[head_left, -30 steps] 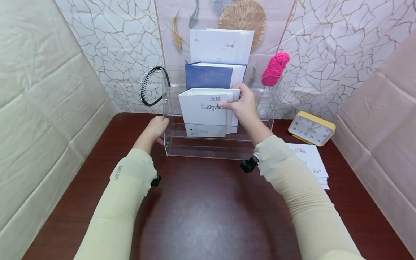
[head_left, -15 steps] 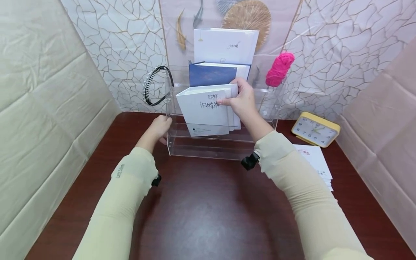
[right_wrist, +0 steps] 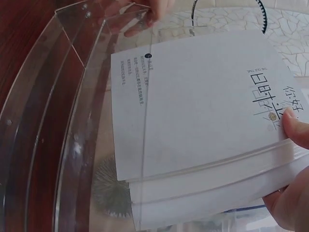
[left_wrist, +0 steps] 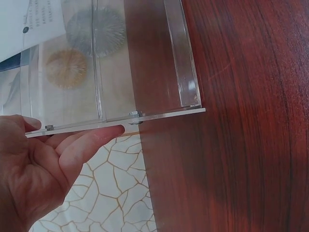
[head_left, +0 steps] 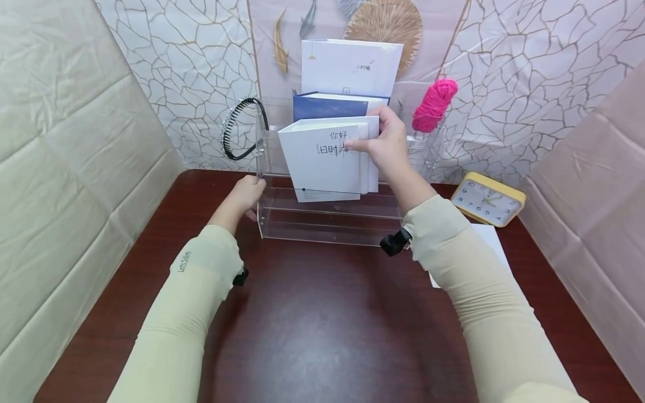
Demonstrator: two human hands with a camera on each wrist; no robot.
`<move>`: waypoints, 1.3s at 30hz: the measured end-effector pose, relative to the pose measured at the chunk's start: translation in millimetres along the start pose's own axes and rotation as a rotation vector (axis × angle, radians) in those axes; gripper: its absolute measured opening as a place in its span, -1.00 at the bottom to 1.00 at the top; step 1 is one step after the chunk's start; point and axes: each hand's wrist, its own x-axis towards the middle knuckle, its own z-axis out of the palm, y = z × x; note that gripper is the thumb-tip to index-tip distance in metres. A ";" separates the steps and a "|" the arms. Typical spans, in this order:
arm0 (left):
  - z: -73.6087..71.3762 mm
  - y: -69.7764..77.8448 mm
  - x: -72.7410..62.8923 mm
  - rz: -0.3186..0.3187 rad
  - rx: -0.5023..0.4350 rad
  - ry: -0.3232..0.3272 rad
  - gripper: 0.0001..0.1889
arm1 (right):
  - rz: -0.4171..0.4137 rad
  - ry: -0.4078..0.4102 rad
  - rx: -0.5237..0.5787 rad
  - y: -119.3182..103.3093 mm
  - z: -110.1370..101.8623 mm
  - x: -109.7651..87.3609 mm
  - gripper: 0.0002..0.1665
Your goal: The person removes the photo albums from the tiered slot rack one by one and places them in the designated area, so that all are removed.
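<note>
In the head view my right hand pinches a white book by its right edge, thumb on the front cover and fingers behind. The book has Chinese lettering, and its lower end overlaps the front rail of a clear acrylic rack. Seen from the right wrist, the book tilts, with the thumb at the printed title. My left hand grips the rack's left side panel. The left wrist view shows its thumb and fingers on opposite sides of the panel edge.
Behind stand a blue book and another white book. A black toothed headband hangs at the rack's left, pink yarn at its right. A yellow clock and a white stack lie right on the brown table.
My right hand has raised the white book, its lower edge climbing toward the rack's front rail. The left hand keeps its grip on the side panel.
</note>
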 end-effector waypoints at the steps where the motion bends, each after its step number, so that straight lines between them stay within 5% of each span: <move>1: -0.3 0.5 0.0 0.001 0.001 -0.001 -0.55 | -0.008 -0.002 0.004 -1.0 -1.1 0.4 -0.46; 20: 1.1 -1.9 0.6 0.002 0.044 0.000 -0.52 | -0.005 0.054 0.132 -12.7 -24.7 -2.2 -0.47; 32: 0.7 1.1 -1.9 -0.014 0.011 -0.005 -0.50 | -0.045 0.052 0.322 -17.9 -52.5 -5.0 -0.52; 39: 2.2 0.5 -2.3 -0.006 0.018 0.001 -0.50 | -0.063 0.119 0.391 -13.7 -69.0 -16.6 -0.51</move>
